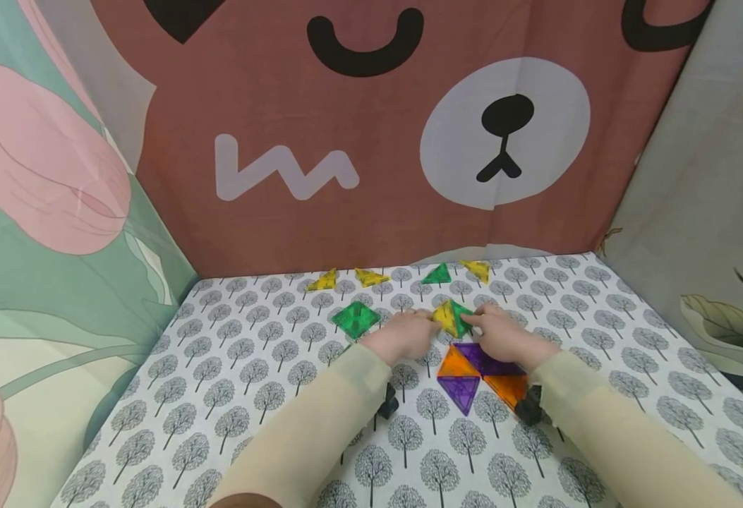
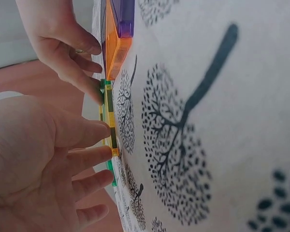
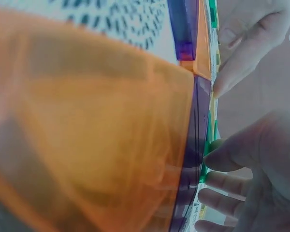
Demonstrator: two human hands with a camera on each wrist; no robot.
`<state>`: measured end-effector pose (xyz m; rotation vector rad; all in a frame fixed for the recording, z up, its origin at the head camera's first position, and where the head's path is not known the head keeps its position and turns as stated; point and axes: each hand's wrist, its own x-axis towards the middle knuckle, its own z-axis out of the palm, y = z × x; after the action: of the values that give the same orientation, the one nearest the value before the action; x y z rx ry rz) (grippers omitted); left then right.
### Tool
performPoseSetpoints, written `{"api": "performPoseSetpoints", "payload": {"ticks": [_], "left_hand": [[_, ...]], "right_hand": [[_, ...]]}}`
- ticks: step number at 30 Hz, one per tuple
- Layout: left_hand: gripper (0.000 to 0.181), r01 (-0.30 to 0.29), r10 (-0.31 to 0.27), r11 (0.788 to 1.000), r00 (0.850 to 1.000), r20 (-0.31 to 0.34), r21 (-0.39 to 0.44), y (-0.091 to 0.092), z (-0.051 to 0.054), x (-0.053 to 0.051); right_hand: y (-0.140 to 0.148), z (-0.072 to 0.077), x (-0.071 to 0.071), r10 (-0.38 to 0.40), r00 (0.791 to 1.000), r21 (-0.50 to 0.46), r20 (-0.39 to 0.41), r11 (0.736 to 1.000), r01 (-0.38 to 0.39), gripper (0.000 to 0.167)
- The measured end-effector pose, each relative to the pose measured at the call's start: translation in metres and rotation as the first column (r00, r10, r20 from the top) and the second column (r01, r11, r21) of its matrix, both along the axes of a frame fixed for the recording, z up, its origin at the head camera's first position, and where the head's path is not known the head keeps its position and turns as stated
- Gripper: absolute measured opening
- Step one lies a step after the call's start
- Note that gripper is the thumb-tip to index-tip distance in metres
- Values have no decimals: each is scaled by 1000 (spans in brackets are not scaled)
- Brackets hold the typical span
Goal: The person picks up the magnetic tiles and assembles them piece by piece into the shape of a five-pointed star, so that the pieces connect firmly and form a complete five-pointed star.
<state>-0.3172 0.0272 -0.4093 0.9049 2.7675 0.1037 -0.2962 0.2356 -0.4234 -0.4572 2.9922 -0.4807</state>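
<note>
Flat on the tree-print cloth lie a yellow triangular magnetic tile (image 1: 445,319) and a green triangular magnetic tile (image 1: 461,316), side by side. My left hand (image 1: 413,333) touches the yellow tile's left side with thumb and fingertips, its other fingers extended. At the green tile's right side is my right hand (image 1: 497,334), fingertips touching it and fingers fairly straight. Just nearer to me, orange tiles (image 1: 456,364) and purple tiles (image 1: 458,392) meet at their corners; my right hand and wrist partly cover them. One orange tile (image 3: 101,135) fills much of the right wrist view.
A green diamond shape (image 1: 355,320) lies left of my left hand. Along the back are yellow triangles (image 1: 325,281), another green triangle (image 1: 437,274) and a yellow one (image 1: 478,270). A bear-print curtain (image 1: 371,226) hangs behind, with printed cloths at both sides.
</note>
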Motion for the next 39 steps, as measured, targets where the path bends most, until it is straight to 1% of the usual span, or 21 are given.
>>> {"api": "performPoseSetpoints", "payload": {"ticks": [3, 7, 15, 20, 31, 36, 39], "left_hand": [[45, 3, -4, 1000, 1000, -9, -11, 1, 0, 0], [45, 3, -3, 1000, 1000, -5, -15, 1, 0, 0], [44, 7, -7, 1000, 1000, -8, -27, 1, -1, -2], [45, 1, -1, 999, 1000, 2, -33, 2, -1, -2], [45, 4, -4, 999, 1000, -2, -52, 1, 0, 1], [46, 4, -5, 998, 1000, -7, -63, 0, -1, 1], [45, 11, -11, 998, 1000, -7, -57, 1, 0, 1]], "right_hand": [[-1, -1, 0, -11, 1000, -2, 10, 1000, 11, 49], [-1, -1, -1, -13, 1000, -10, 21, 1000, 13, 48], [-2, 0, -1, -20, 1000, -2, 24, 1000, 20, 49], [-2, -1, -1, -31, 999, -5, 37, 1000, 31, 50], [-3, -1, -1, -34, 999, 2, 28, 999, 34, 48], [-4, -2, -1, -48, 998, -2, 41, 999, 48, 49], [-4, 0, -2, -54, 997, 0, 58, 999, 54, 49]]}}
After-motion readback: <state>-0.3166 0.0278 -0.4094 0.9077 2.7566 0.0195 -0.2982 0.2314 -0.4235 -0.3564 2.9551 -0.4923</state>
